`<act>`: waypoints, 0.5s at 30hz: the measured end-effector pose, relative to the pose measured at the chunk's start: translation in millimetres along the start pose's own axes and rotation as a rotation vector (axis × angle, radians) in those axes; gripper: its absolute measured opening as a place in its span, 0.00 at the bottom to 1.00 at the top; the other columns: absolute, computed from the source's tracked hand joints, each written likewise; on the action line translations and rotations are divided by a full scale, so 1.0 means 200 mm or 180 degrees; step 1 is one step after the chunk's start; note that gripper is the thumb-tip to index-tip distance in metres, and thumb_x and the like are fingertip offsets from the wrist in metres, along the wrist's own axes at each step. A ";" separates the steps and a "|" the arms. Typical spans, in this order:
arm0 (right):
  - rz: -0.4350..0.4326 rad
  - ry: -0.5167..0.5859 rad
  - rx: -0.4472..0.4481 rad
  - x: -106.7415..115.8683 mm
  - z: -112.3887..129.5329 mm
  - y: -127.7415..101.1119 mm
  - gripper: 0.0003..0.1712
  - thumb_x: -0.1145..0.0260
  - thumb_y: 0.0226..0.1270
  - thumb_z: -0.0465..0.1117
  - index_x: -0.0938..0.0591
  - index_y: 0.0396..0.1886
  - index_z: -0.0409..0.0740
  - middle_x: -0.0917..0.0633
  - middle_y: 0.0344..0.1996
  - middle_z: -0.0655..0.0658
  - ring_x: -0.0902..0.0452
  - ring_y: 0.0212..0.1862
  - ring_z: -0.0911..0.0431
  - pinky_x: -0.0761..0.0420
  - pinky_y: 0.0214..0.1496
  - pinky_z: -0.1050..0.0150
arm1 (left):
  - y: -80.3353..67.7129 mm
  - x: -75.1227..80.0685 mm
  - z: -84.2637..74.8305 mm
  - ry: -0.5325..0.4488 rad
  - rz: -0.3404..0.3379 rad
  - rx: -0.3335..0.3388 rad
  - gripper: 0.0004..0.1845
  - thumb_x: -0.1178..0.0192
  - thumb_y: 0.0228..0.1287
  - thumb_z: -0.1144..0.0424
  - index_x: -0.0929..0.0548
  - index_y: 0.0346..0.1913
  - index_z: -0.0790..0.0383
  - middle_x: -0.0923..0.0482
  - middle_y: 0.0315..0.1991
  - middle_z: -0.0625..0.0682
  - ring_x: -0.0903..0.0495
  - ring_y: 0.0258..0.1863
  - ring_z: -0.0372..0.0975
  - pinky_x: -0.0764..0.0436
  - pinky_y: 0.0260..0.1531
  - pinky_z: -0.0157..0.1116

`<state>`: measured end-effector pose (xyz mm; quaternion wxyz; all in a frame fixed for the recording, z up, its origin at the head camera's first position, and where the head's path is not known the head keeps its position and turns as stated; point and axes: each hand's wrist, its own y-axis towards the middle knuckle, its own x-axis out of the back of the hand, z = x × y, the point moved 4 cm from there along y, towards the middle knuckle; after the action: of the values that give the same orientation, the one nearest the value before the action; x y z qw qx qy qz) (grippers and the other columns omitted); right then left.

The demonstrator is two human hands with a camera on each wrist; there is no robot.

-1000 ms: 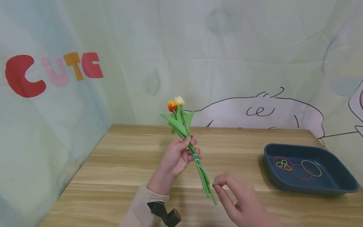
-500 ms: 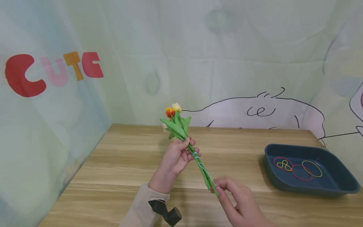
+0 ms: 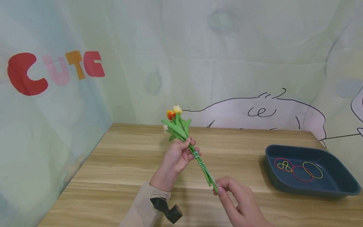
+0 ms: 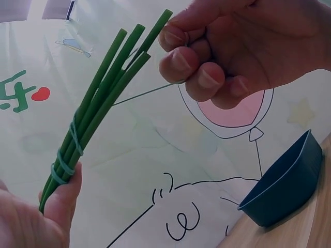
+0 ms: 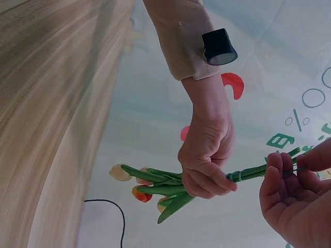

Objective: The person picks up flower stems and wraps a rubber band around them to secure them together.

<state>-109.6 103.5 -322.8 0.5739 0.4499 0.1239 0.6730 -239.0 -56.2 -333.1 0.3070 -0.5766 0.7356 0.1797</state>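
The right hand (image 3: 236, 201) pinches a thin, stretched rubber band (image 3: 206, 171) tight between thumb and fingertips, right at the cut ends of the stems. A second ago that hand was lower and further out, with the band pulled away from the stems; now it has come in close and touches the stem tips, so the band runs along the stems instead. It looks like another loop is about to go around them, though that is only my guess.

The left hand (image 3: 177, 156) is wrapped around the bunch of fake tulips (image 3: 181, 134), just below the leaves. Its grip looks the same as before. The bunch has tipped a little: the flower heads sit lower than they did and point toward 11 o'clock, while the stem ends point toward 5 o'clock. A few turns of band already sit on the stems beside the left fingers.

The bunch is up in the air over the wooden table (image 3: 119, 164). Out at 3 o'clock sits a dark tray (image 3: 331, 190) with more colored rubber bands (image 3: 297, 168), not moved at all.
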 end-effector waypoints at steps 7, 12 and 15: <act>0.0076 0.0001 -0.0234 0.01 0.01 0.00 0.17 0.41 0.64 0.22 0.25 0.37 0.51 0.20 0.33 0.57 0.23 0.36 0.63 0.18 0.40 0.71 | 0.01 0.01 0.00 -0.0058 -0.0151 -0.0035 0.09 0.62 0.76 0.71 0.33 0.35 0.65 0.27 0.25 0.50 0.21 0.20 0.37 0.12 0.32 0.35; 0.0092 0.0035 -0.0297 0.02 0.02 0.00 0.16 0.41 0.65 0.23 0.25 0.37 0.52 0.20 0.34 0.56 0.24 0.36 0.64 0.18 0.39 0.71 | 0.02 0.02 0.00 -0.0056 -0.0233 -0.0045 0.10 0.61 0.76 0.71 0.33 0.34 0.65 0.27 0.25 0.49 0.21 0.20 0.37 0.12 0.32 0.35; 0.0088 0.0083 -0.0303 0.02 0.02 0.00 0.16 0.41 0.65 0.23 0.25 0.36 0.51 0.21 0.33 0.55 0.24 0.35 0.64 0.19 0.38 0.71 | 0.02 0.03 0.00 -0.0044 -0.0282 -0.0065 0.09 0.62 0.76 0.71 0.33 0.35 0.65 0.27 0.25 0.49 0.21 0.20 0.37 0.12 0.32 0.35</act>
<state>-106.2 105.2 -319.2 0.5837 0.4149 0.0930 0.6918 -244.2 -59.0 -336.6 0.3137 -0.6104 0.7053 0.1773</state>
